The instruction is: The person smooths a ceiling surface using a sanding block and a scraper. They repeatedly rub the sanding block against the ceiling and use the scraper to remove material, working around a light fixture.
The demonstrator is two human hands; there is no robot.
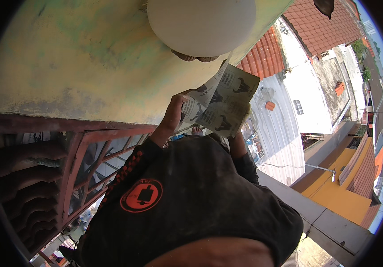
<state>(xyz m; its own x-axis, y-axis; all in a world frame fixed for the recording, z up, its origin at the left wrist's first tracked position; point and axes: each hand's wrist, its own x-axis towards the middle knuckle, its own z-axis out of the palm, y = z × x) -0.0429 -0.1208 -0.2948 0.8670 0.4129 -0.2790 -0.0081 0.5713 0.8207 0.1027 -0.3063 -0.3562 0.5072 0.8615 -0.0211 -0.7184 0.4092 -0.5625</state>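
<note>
- In the head view, the person holds a printed sheet point(227, 99) in front of the chest, above the collar side of a black shirt point(209, 178).
- The left hand point(173, 116) is closed at the left side of the sheet, and its thumb lies over the edge, so it pinches the paper.
- The right hand point(241, 127) is at the right lower edge of the sheet; the most part of it is hidden behind, so one cannot tell how its fingers are placed.
- The sheet is greyish, with dark horned animal heads printed on it; a paler part overlaps at its left, and it is not clear if this is a fold or a second piece.
- Just above the sheet there is a white rounded object point(201, 24), near a yellow-green patchy wall point(75, 66).
- At the left stands a dark red window frame point(81, 153) with glass panes.
- At the right, well apart from the hands, are a pale corrugated roof point(280, 133) and red roof tiles point(323, 26).
</note>
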